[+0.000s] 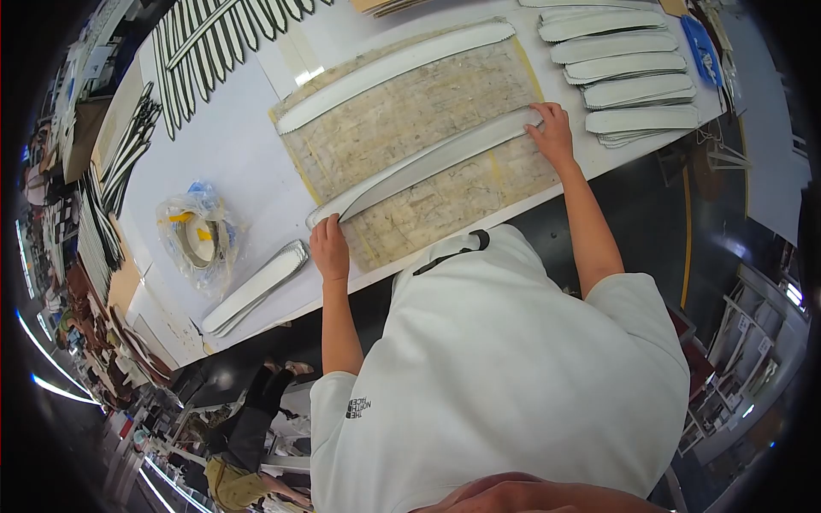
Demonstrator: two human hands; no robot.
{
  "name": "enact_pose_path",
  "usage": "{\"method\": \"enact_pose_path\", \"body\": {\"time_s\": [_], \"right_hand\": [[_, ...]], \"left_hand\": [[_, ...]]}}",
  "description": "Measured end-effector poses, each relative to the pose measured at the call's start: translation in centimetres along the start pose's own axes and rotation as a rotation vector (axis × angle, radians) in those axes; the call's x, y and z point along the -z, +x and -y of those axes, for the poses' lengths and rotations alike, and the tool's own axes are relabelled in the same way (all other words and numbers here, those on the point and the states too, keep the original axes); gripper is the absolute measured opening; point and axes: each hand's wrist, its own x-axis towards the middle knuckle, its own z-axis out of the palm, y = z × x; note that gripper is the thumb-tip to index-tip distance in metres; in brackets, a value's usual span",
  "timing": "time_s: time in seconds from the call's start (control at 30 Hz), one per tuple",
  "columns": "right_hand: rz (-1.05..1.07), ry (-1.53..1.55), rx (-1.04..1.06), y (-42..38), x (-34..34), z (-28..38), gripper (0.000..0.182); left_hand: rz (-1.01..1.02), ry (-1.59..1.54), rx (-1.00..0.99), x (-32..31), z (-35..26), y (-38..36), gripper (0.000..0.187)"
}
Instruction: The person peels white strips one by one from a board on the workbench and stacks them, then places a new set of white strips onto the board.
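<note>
Left hand (329, 248) and right hand (552, 132), well apart, each grip one end of a pale strip (445, 158) stretched lengthwise over the near half of the marbled mat (410, 107). Only a narrow margin of tabletop (256, 171) runs between the mat and the near edge. Left of the mat, a small stack (256, 289) lies by that edge, with a plastic-wrapped roll (220, 245) beyond. An open band of mat separates the held strip from another strip (398, 75) along its far side. Rightward of the mat lie serrated piles (624, 68); far left, dark-edged strips (203, 34).
</note>
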Motion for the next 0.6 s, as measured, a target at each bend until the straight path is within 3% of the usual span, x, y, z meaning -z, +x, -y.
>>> {"method": "enact_pose_path", "body": {"time_s": [0.07,0.2,0.33,0.37,0.47,0.57,0.6], "right_hand": [[-0.007,0.005,0.022,0.5,-0.2,-0.5,0.046],[0.198,0.153,-0.109,2.7,-0.6,-3.3,0.046],[0.352,0.120,-0.143,4.9,-0.5,-5.0,0.044],[0.384,0.103,-0.132,5.1,-0.3,-5.3,0.043],[0.295,0.324,-0.190,4.3,0.1,-4.4,0.043],[0.344,0.255,-0.293,3.5,0.3,-3.7,0.043],[0.278,0.198,-0.214,3.3,0.0,-4.0,0.044]], "left_hand": [[0.002,-0.146,0.157,0.2,0.5,0.1,0.019],[0.097,-0.473,0.431,0.8,2.4,1.4,0.020],[0.213,-0.430,0.471,1.9,2.5,3.2,0.020],[0.323,-0.426,0.569,2.3,2.4,3.7,0.025],[0.246,-0.250,0.171,3.3,1.0,3.9,0.034],[0.276,-0.144,0.212,2.1,1.6,2.9,0.037],[0.243,-0.082,0.182,2.1,1.5,2.7,0.037]]}}
